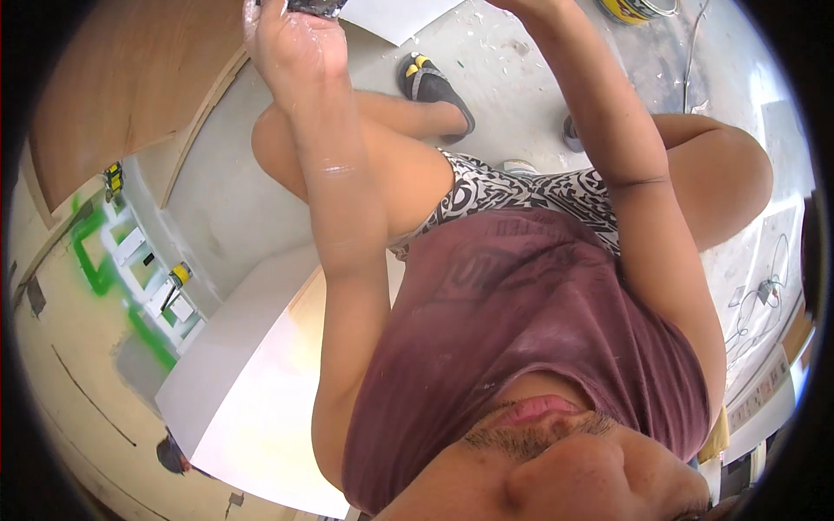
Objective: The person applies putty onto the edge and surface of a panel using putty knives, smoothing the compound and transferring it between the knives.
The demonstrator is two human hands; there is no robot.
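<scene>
My left hand (300, 43), smeared with white, reaches up to the top edge of the head view. It is closed on a dark, shiny object (317, 7), mostly cut off, so its kind does not show. Beside it lies the corner of a white sheet or board (400, 19). Only the base of my right hand (532, 3) shows at the top edge. Its fingers are out of the picture, and whether they hold anything is hidden.
A yellow-banded bucket (638, 10) stands at the far right on the grey floor (512, 65), which has white scraps. Wooden panel (130, 87) at left; large white board (269, 391) near my left arm. Cables (764, 291) lie right. A capped person (172, 453) appears lower left.
</scene>
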